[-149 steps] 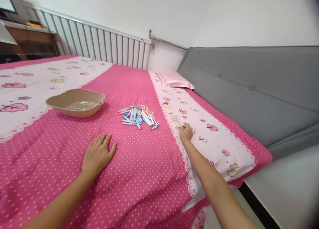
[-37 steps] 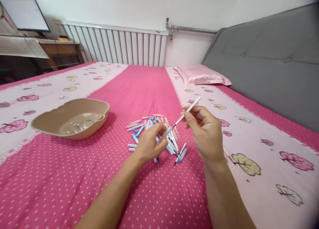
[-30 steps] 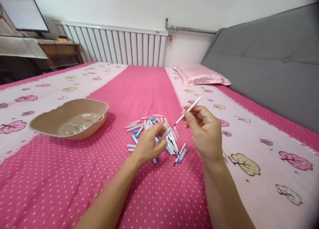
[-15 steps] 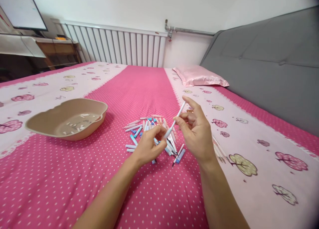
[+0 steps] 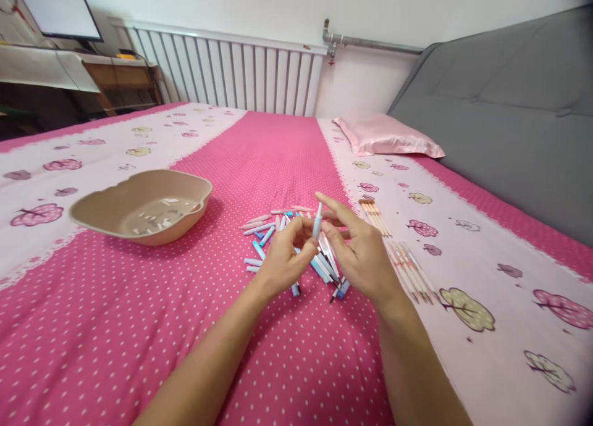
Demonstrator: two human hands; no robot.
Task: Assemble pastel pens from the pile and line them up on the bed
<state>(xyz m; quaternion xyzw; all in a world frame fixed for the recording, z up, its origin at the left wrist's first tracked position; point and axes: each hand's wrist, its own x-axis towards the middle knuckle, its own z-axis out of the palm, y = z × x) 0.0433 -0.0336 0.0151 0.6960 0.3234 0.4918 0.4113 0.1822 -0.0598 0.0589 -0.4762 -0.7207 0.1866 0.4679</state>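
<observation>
"Head view. Caught in the middle of what, over the pink bedspread?"

"Fitting a thin white rod to a pale blue pen barrel, judging by the close, near-upright line-up. Clamped around the barrel with the fingers of the left hand."

"And at the right hand?"

"Spread rather than bunched: index fingertip by the rod's upper end, thumb close beside the barrel. Impossible to tell whether gripping or merely steadying."

"Calling for what, at this stage?"

"Probably for a firm left pinch and straight, gentle pressure from above, to avoid slipping off line."

"Held where, exactly?"

"Between both hands, above a loose pile of pens in blue, lilac and pink. To the left, a tan basin with small pale pieces inside. To the right, on the bedspread, an orange-toned row of pens and, nearer, a paler row."

"Any brands, labels, lettering?"

"None legible on pens, barrel or basin. Nothing readable, either, on the monitor."
</observation>
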